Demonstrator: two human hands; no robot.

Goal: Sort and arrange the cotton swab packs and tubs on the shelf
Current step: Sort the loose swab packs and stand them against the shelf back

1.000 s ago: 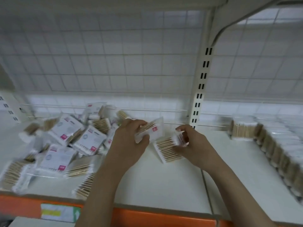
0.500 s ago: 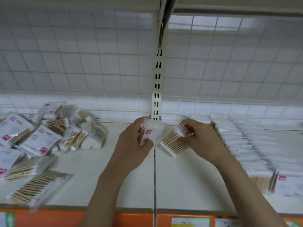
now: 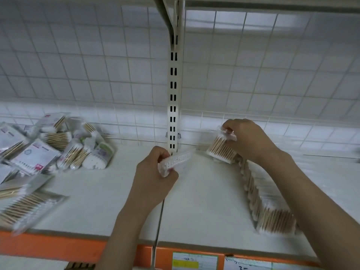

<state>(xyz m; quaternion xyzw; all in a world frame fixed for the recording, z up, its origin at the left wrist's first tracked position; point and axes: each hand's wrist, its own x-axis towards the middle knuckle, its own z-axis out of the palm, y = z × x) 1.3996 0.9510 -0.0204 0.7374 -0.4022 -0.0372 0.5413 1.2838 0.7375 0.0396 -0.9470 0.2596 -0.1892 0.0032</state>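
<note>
Right, my left hand (image 3: 153,173) is curled around a clear plastic pack of white-tipped cotton swabs (image 3: 175,160), held edge-on over the white shelf board (image 3: 120,191), while my right hand (image 3: 247,139), well apart from it and further back, pinches the top of a clear pack of wooden-stick swabs (image 3: 220,149) at the far end of a standing row of matching packs (image 3: 263,199) that runs under my right forearm toward the orange shelf edge (image 3: 58,246). Off to the left of my left hand is a loose blurred pile of swab packs (image 3: 35,152) with a round clear tub of swabs (image 3: 99,155) lying on its side at the pile's near-right corner.
</note>
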